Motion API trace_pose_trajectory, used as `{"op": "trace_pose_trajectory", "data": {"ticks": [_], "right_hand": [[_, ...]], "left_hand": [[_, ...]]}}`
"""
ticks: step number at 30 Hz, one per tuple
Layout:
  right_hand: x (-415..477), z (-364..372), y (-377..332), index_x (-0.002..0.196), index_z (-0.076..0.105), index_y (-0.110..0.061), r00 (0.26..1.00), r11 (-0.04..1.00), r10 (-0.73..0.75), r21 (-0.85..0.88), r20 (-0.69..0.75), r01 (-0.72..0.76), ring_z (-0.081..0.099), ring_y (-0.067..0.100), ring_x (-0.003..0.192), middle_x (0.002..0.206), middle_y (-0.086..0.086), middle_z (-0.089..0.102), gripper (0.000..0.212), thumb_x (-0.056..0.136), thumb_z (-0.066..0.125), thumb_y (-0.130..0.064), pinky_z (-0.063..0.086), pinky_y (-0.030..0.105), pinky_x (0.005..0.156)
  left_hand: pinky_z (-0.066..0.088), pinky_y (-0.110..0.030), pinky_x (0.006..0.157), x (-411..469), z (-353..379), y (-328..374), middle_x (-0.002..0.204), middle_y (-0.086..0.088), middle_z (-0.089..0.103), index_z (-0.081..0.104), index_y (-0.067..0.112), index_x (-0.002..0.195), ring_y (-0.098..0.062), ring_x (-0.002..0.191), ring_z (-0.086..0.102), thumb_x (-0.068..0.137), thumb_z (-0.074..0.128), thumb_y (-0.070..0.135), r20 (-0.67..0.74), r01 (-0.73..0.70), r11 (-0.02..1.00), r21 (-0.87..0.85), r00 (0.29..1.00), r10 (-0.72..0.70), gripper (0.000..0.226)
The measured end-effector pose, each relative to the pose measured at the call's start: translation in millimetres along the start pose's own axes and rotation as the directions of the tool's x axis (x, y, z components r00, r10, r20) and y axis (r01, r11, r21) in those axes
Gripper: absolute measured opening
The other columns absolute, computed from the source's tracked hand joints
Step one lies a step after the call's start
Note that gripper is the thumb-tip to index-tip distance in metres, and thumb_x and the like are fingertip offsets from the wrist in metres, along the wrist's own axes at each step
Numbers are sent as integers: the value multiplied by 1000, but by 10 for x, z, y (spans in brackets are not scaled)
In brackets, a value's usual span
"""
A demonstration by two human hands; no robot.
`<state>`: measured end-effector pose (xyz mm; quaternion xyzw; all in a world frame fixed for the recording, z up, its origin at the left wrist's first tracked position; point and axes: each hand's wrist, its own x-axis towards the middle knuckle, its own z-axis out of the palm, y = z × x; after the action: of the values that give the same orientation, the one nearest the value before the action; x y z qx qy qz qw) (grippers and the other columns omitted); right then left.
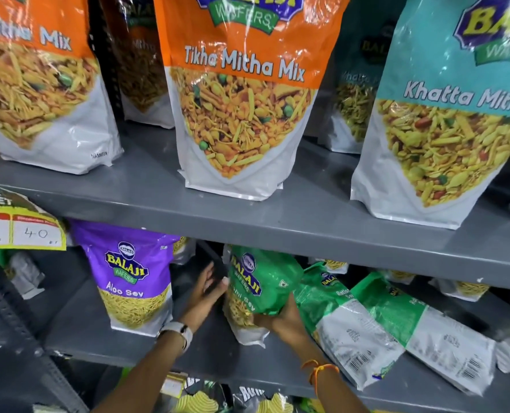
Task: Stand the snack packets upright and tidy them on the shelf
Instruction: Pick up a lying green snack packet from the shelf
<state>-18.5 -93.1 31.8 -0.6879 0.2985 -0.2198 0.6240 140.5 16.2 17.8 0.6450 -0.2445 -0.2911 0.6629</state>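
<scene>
A green sev packet (262, 281) stands nearly upright on the lower grey shelf (134, 350), its top bent over. My right hand (283, 321) grips its lower front. My left hand (206, 293) touches its left edge with the thumb, fingers spread behind it. To the right, two green packets (340, 320) (420, 329) lie flat, back side up, leaning on each other. A purple Aloo Sev packet (134, 281) stands upright to the left.
The upper shelf (247, 216) carries upright orange Tikha Mitha Mix packets (242, 93) and a teal Khatta Mitha packet (444, 120). A price tag (18, 231) hangs at the left. More packets lie at the back right and on the shelf below.
</scene>
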Motion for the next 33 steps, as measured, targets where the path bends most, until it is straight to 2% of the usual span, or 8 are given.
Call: {"op": "trace_pose_trajectory", "data": {"ticks": [3, 6, 9, 12, 17, 27, 30, 33], "right_hand": [[44, -88, 11, 122, 41, 1, 998, 999, 30, -15, 60, -29, 67, -5, 78, 100, 3, 64, 74, 58, 73, 23, 52, 8, 63], [59, -142, 13, 113, 53, -6, 994, 995, 43, -91, 100, -34, 66, -5, 83, 99, -1, 66, 55, 65, 78, 4, 51, 7, 70], [38, -162, 99, 88, 54, -22, 999, 988, 36, -153, 8, -35, 61, -6, 73, 88, -4, 65, 35, 70, 77, -2, 48, 5, 59], [9, -127, 138, 73, 50, -1, 996, 982, 34, -182, -85, -49, 50, 15, 65, 68, 22, 54, 24, 74, 74, -4, 39, 23, 55], [19, -58, 184, 54, 33, -19, 998, 971, -34, -239, -45, 22, 29, 5, 49, 52, -4, 32, 48, 77, 70, 0, 20, 15, 44], [-71, -152, 213, 108, 57, -13, 999, 951, 4, -308, 49, 11, 60, 0, 94, 107, -3, 61, 31, 81, 70, -21, 49, 16, 81], [-132, -615, 88, 120, 57, -9, 986, 910, -75, -414, -150, 7, 58, 12, 100, 113, -5, 59, 47, 80, 69, -31, 48, 26, 89], [-182, -1280, -21, 106, 66, -7, 881, 839, -198, -539, -429, -74, 65, 22, 68, 97, 17, 73, 30, 84, 66, -28, 50, 20, 65]], "left_hand": [[33, -31, 107, 123, -64, 44, 133, 8, 51, 38, 25, 137, -10, 125, 47, 65, 73, 56, 184, 104, 991, 88, 976, -118, 86], [48, -17, 85, 133, -64, 7, 106, 20, 70, 58, 33, 111, 9, 97, 63, 57, 72, 61, 290, 151, 987, 63, 943, -163, 62], [54, -18, 73, 115, -29, -33, 96, 13, 75, 64, 28, 100, -3, 93, 68, 44, 81, 63, 202, 82, 996, -29, 977, -75, 68], [56, -29, 78, -13, -3, -30, 93, 11, 76, 66, 28, 96, -12, 93, 69, 39, 82, 66, 84, 0, 999, -35, 996, 3, 71], [52, -34, 87, -269, -3, -80, 107, 2, 70, 57, 29, 110, -13, 99, 65, 42, 75, 68, -101, -57, 998, 40, 993, 61, 81], [49, -19, 73, -487, 94, -47, 101, 2, 65, 53, 18, 107, -8, 92, 61, 64, 68, 55, -223, -110, 991, 78, 967, 125, 58], [43, -14, 63, -804, 282, -255, 83, -8, 56, 55, 11, 89, -19, 77, 51, 79, 68, 33, -529, -157, 986, 57, 833, 163, 27], [41, -25, 58, -1215, 739, -457, 60, 3, 56, 54, 24, 69, -2, 59, 51, 80, 67, 39, -416, -33, 991, 127, 905, 83, 23]]}}
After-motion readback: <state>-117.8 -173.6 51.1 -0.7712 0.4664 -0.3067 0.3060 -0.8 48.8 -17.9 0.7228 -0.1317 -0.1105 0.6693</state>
